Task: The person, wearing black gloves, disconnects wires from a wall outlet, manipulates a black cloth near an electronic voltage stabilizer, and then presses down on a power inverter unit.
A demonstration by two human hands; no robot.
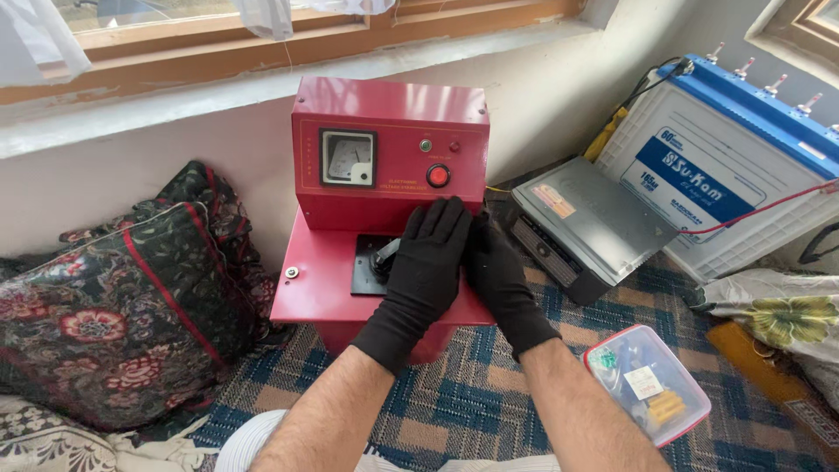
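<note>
A red metal machine [389,149] with a square dial gauge [348,158], a green lamp and a red push button [438,176] stands on the checked floor mat. Both my hands wear black gloves. My left hand [426,262] lies flat, fingers spread, over the black plate and metal fitting [377,260] on the machine's red base. My right hand [500,278] rests beside it at the base's right edge, partly hidden by the left hand. Whether either hand grips anything is hidden.
A dark floral cushion [122,297] leans at the left. A grey box unit [585,223] and a large white and blue battery [725,175] with cables sit at the right. A clear plastic box [648,383] with small parts lies by my right forearm.
</note>
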